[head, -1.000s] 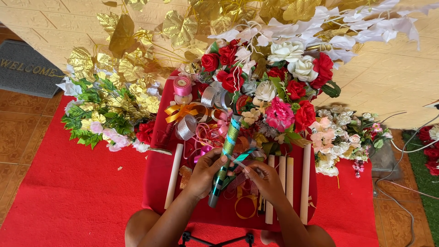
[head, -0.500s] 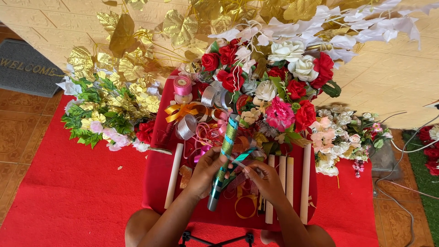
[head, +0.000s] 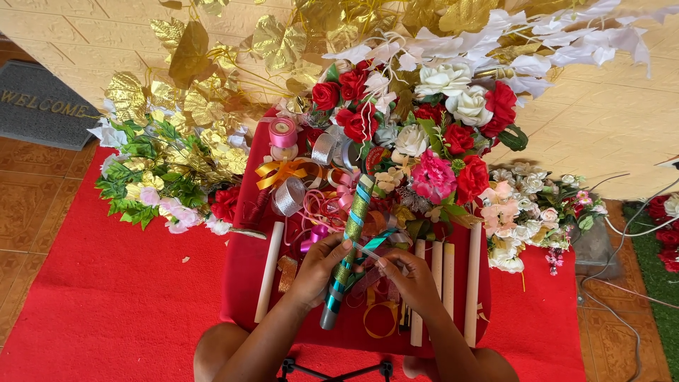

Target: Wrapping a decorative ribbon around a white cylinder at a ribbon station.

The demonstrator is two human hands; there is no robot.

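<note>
Above the red table [head: 247, 297], both hands wrap ribbon [head: 371, 245] around a stick [head: 348, 247].

green-gold stick [head: 351, 233] striped teal, red cloth [head: 247, 283], pink ribbon spool [head: 283, 132]

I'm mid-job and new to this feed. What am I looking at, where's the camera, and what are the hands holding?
There is no machine here: these are a person's two bare hands, seen from a camera on their head looking down. The left hand grips a stick wrapped in green and gold ribbon. The right hand pinches a teal ribbon running to the stick. Below them is a red table with plain sticks, ribbon rolls and artificial flowers. A red carpet covers the floor.
</note>
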